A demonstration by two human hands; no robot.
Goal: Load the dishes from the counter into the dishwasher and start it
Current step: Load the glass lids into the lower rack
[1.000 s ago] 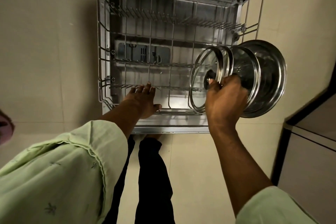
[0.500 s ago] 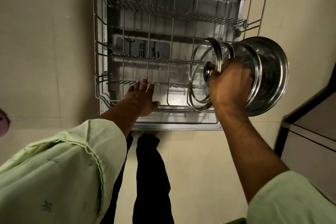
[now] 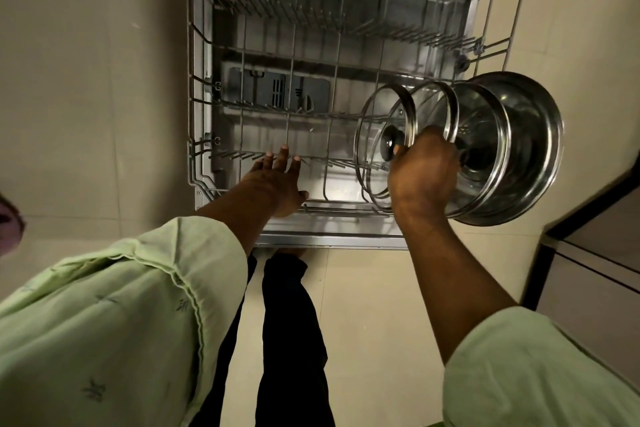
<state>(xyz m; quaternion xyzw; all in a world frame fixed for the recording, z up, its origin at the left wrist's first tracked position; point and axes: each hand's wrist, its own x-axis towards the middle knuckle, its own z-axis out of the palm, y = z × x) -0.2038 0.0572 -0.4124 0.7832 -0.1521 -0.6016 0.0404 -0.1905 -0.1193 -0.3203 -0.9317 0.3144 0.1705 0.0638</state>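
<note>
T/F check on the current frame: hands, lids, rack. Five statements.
1. The right hand holds several lids at once. True.
2. The left hand grips a plate. False: its fingers are straight and it holds nothing.
3. The lower rack is pulled out above the open door. True.
4. Dishes already fill the lower rack. False: its tines stand bare; only the held lids are at its right side.
5. Every lid is solid steel. False: the front lid is clear glass with a metal rim.
</note>
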